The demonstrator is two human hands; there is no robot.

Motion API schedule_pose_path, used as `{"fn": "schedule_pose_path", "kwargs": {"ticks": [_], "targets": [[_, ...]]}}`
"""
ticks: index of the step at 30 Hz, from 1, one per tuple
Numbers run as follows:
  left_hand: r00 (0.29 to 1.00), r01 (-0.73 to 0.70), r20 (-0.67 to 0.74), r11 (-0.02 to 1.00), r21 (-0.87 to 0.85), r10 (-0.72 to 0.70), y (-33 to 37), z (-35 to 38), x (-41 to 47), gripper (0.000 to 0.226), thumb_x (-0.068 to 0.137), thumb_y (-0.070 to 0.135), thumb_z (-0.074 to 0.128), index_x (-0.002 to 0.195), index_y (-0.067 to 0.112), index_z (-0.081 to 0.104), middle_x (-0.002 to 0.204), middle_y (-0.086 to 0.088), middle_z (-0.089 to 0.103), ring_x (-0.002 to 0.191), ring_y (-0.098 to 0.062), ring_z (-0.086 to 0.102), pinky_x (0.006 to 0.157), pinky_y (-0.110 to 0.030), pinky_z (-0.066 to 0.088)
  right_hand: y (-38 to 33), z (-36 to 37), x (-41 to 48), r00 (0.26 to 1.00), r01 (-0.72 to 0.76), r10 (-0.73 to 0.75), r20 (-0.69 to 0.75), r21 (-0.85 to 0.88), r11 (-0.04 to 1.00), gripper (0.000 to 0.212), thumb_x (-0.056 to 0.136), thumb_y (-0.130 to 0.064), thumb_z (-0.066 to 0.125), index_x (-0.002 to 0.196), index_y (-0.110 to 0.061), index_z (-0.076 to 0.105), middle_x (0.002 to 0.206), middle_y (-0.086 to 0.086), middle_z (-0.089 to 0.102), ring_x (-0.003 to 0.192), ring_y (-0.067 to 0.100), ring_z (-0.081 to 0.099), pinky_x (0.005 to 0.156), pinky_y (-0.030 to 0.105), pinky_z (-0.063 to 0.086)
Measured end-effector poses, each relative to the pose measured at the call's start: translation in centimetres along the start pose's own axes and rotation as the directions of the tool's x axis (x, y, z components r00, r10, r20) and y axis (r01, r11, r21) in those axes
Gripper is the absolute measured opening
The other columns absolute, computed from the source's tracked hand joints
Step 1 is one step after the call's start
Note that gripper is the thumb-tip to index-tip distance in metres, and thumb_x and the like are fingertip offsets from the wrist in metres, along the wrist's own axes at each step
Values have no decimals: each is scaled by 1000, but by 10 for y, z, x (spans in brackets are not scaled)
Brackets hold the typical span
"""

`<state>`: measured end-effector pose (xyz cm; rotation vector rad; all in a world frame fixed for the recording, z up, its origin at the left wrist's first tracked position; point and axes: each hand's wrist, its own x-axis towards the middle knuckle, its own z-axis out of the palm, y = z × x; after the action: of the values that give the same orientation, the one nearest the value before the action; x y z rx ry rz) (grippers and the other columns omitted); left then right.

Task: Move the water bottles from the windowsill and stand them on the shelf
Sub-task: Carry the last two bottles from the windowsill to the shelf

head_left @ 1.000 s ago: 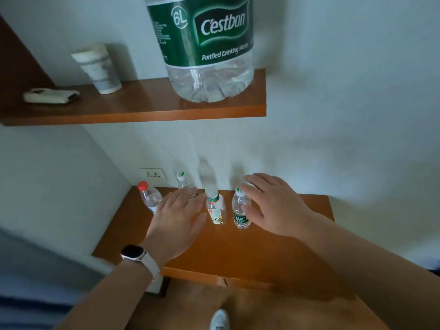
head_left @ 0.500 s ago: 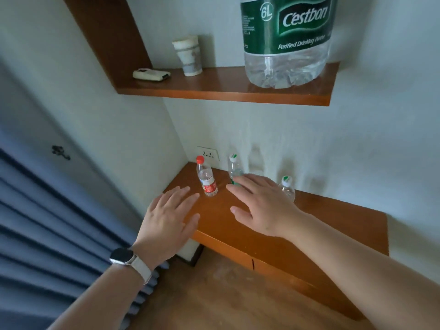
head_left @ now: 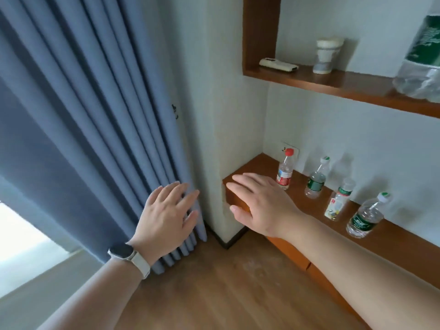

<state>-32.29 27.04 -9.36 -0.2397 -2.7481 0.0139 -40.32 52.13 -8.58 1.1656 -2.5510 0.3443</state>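
Observation:
Several small water bottles stand upright in a row on the lower wooden shelf (head_left: 262, 163): a red-capped bottle (head_left: 284, 172), a green-labelled bottle (head_left: 316, 181), a white-labelled bottle (head_left: 338, 201) and another green-labelled bottle (head_left: 366, 216). My right hand (head_left: 262, 203) hovers flat and empty over the shelf's left corner, just left of the red-capped bottle. My left hand (head_left: 166, 215), with a watch on the wrist, is spread open in front of the blue curtain (head_left: 95, 115). A bright window area (head_left: 21, 236) shows at the lower left; no bottles are visible there.
An upper wooden shelf (head_left: 333, 88) holds a white remote (head_left: 278, 65), a paper cup (head_left: 327, 55) and a large 6L water jug (head_left: 421, 65). A wall socket (head_left: 294, 148) sits behind the red-capped bottle. Wooden floor (head_left: 226, 282) lies below.
The view has swung left, from the shelf toward the curtain and window. Both hands have moved left off the bottles, and the left hand now is in front of the curtain.

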Motion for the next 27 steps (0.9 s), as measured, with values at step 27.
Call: {"fn": "schedule_pose_path", "kwargs": {"ticks": [27], "targets": [[706,705,-130,673,224,-696,-202,-116,-370,47,94,43,47,132,20,62,138,-7,60,130,-32,54,109,-50,38,-391,110,155,714,683,-700,-12,235,692,53,91,-50,42,129,-18,60,133,7,59,124,28,54,104,48,41]]}}
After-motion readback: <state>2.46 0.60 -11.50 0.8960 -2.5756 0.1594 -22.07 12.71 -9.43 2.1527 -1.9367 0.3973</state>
